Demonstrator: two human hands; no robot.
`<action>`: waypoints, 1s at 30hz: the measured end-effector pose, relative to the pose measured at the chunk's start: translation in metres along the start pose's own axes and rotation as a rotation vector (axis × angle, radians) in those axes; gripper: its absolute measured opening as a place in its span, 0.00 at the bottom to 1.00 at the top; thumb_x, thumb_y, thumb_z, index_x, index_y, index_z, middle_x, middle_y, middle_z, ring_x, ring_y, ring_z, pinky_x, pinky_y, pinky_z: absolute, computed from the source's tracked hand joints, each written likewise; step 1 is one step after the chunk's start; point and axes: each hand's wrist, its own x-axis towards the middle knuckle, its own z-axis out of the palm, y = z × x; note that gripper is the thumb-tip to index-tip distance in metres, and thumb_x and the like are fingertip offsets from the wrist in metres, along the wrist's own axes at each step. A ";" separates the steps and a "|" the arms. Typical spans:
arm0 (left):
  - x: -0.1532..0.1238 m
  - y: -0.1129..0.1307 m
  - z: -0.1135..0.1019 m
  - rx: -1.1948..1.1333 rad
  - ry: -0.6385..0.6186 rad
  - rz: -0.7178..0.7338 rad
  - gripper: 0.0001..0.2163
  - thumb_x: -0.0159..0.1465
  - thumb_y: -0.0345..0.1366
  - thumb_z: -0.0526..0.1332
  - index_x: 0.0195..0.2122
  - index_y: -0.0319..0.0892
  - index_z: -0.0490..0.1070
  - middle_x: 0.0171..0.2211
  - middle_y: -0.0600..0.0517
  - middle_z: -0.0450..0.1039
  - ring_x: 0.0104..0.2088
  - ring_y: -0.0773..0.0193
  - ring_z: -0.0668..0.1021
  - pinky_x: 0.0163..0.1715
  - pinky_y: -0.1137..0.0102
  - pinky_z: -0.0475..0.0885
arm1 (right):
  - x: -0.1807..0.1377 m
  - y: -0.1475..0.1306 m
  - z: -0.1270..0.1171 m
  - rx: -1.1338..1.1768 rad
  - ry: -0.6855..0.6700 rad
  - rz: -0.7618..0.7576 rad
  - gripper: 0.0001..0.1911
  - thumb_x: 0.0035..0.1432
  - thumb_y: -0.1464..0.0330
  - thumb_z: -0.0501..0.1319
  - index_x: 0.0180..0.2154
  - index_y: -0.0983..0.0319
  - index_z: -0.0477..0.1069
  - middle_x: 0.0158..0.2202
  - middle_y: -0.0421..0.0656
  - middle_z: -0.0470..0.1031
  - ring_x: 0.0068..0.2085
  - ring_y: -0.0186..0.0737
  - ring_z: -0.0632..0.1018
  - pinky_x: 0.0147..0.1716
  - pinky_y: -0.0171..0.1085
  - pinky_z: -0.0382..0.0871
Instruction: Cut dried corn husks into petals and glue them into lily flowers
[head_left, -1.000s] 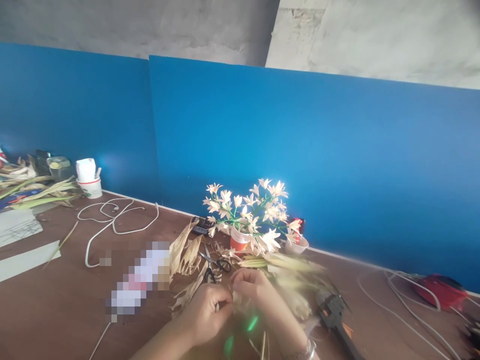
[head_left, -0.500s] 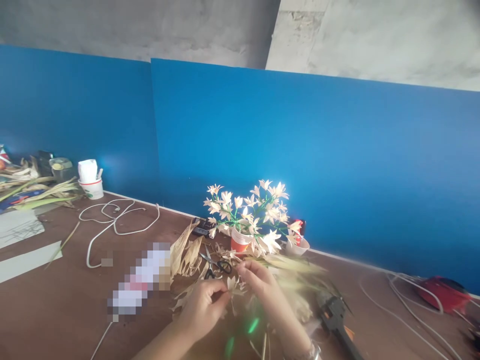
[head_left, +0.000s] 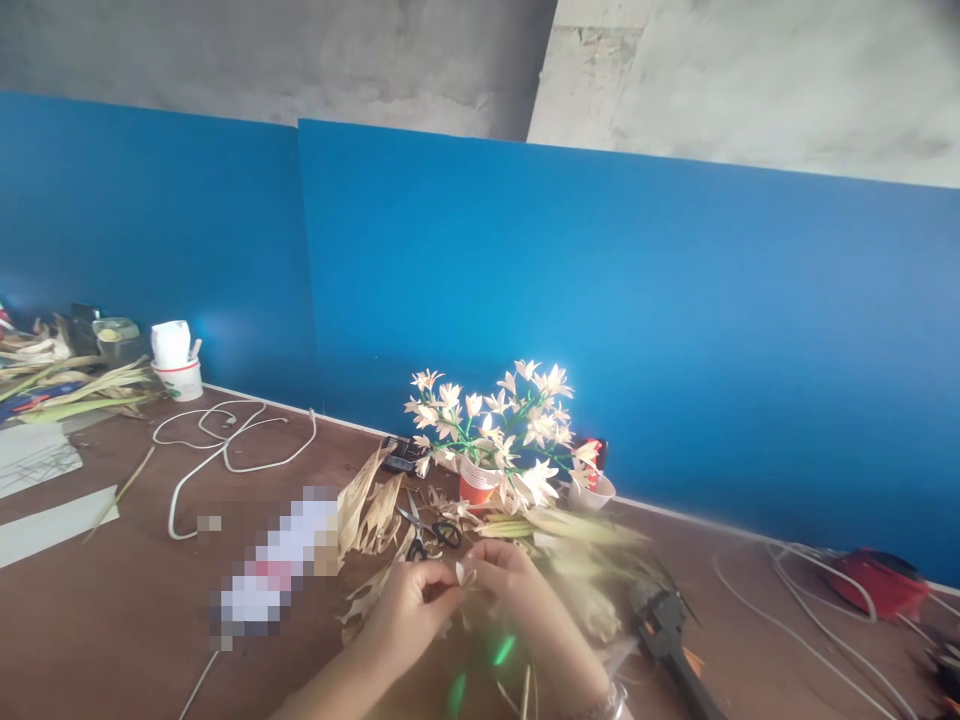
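Observation:
A small pale flower, which looks made of dried husk, is pinched between the thumb and finger of my left hand. My right hand meets it from the other side, its fingertips closed on the petals; much of the flower is hidden. Just beyond my hands lie scissors with dark handles. Behind them stands an orange-and-white cup full of green-stemmed pale flowers. Dried husks are spread beside my left hand, and greener husks beside my right.
A black glue gun lies to the right, near a white cable and a red object. Left are a blurred-out power strip, looped white cable, a paper cup and husk strips. A blue partition stands behind the table.
My right hand has come down and left, bringing its fingertips onto the flower's petals. My left hand keeps its pinch in nearly the same place.

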 end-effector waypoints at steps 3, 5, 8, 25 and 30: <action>0.002 0.001 0.002 -0.140 -0.046 -0.112 0.05 0.52 0.36 0.64 0.25 0.41 0.76 0.19 0.56 0.72 0.20 0.67 0.71 0.21 0.74 0.62 | 0.002 0.001 -0.001 0.040 0.044 -0.031 0.13 0.42 0.61 0.65 0.23 0.63 0.67 0.14 0.32 0.61 0.16 0.26 0.61 0.17 0.29 0.49; 0.003 0.000 0.002 -0.266 -0.080 -0.162 0.08 0.51 0.39 0.65 0.29 0.41 0.77 0.21 0.55 0.74 0.19 0.68 0.70 0.20 0.75 0.62 | 0.002 0.000 -0.002 0.061 0.047 -0.033 0.11 0.42 0.62 0.64 0.23 0.64 0.68 0.14 0.33 0.62 0.17 0.27 0.62 0.18 0.29 0.51; 0.003 0.000 0.003 -0.396 -0.114 -0.214 0.12 0.52 0.45 0.64 0.30 0.40 0.76 0.22 0.54 0.75 0.17 0.71 0.68 0.17 0.75 0.58 | 0.001 -0.002 -0.004 0.053 0.000 -0.008 0.12 0.44 0.62 0.63 0.24 0.64 0.68 0.14 0.35 0.66 0.17 0.28 0.65 0.18 0.29 0.52; 0.005 0.003 -0.001 -0.669 -0.051 -0.283 0.12 0.48 0.41 0.68 0.25 0.37 0.72 0.23 0.53 0.74 0.15 0.76 0.63 0.15 0.76 0.46 | -0.003 -0.009 -0.003 -0.069 0.034 -0.088 0.21 0.45 0.52 0.64 0.18 0.63 0.65 0.15 0.35 0.62 0.18 0.28 0.61 0.20 0.31 0.52; 0.005 0.003 0.000 -0.686 -0.050 -0.309 0.13 0.47 0.42 0.68 0.25 0.37 0.72 0.23 0.53 0.74 0.15 0.76 0.63 0.15 0.76 0.45 | 0.000 -0.005 -0.003 -0.047 0.035 -0.100 0.18 0.47 0.56 0.62 0.17 0.63 0.64 0.14 0.35 0.61 0.18 0.28 0.59 0.20 0.32 0.50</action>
